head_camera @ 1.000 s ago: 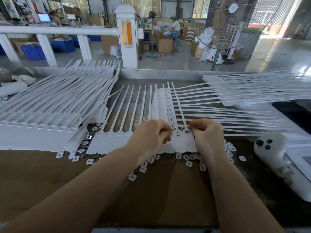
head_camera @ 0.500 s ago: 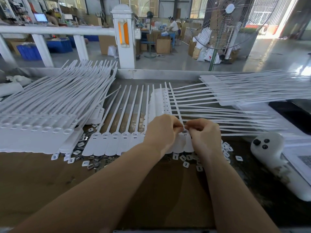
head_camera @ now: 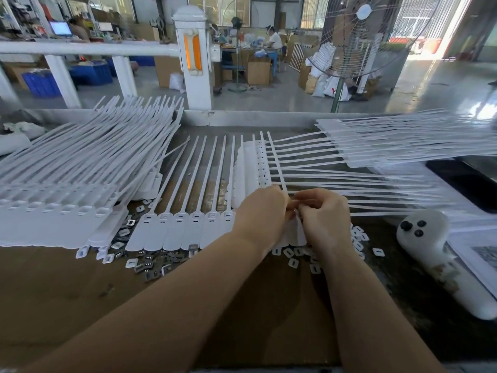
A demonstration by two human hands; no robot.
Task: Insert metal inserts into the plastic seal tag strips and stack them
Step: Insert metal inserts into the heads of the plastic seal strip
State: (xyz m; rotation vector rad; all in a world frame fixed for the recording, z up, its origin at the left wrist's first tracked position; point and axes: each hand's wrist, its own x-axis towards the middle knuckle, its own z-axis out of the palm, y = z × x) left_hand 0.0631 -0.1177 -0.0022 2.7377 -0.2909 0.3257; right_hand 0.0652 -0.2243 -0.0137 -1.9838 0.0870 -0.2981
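Note:
A row of white plastic seal tag strips [head_camera: 185, 227] lies flat on the brown bench, heads toward me, tails pointing away. My left hand [head_camera: 262, 214] and my right hand [head_camera: 324, 219] meet over the heads at the row's right end, fingers curled and pinching there. What they pinch is hidden between the fingertips. Small metal inserts and white caps [head_camera: 146, 261] are scattered along the near edge of the row, and more caps [head_camera: 359, 236] lie right of my right hand.
A tall stack of strips [head_camera: 67, 184] fills the left of the bench. Another sheet of strips [head_camera: 376, 157] fans out to the right. A white controller [head_camera: 435, 254] lies at the right edge, beside a dark tablet [head_camera: 468, 181]. A standing fan [head_camera: 360, 36] is beyond the bench.
My left hand has slid right along the row of heads until it meets my right hand. The view has shifted slightly left.

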